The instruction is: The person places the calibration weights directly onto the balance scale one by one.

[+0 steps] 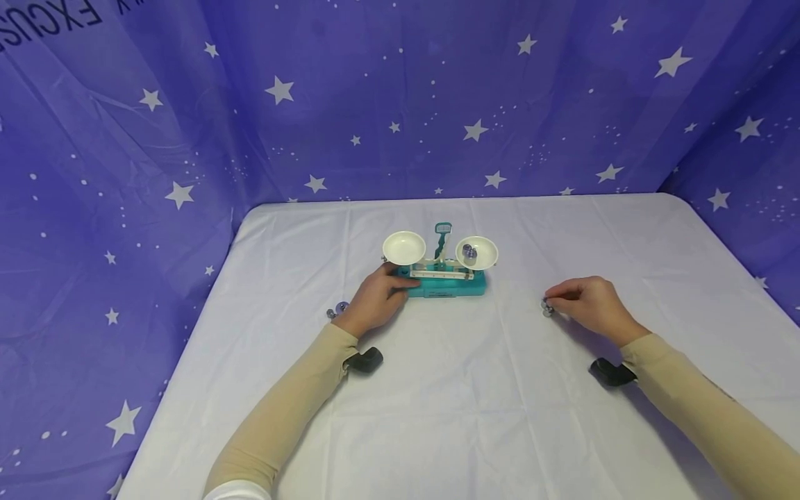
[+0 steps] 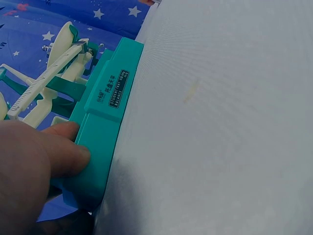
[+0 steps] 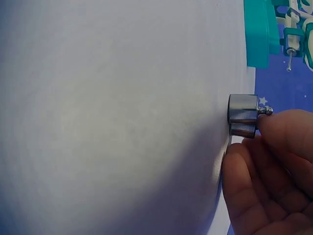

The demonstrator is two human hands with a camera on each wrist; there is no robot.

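A teal balance scale (image 1: 450, 287) with two white pans stands on the white table. My left hand (image 1: 377, 298) grips the left end of its base, thumb (image 2: 73, 159) against the front face. Nothing lies in the left pan (image 1: 403, 248); small metal weights (image 1: 469, 252) sit in the right pan (image 1: 488, 257). To the right of the scale, my right hand (image 1: 590, 303) pinches a metal weight (image 3: 243, 108) near its knob, with thumb and forefinger. A second, shorter weight (image 3: 242, 130) shows right beside it, partly hidden by the fingers.
More small weights (image 1: 342, 307) lie on the table beside my left wrist. Black wrist devices (image 1: 364, 360) jut out beneath both forearms. Behind the far edge of the white tablecloth (image 1: 437, 417) hangs a purple curtain (image 1: 375, 104) with stars.
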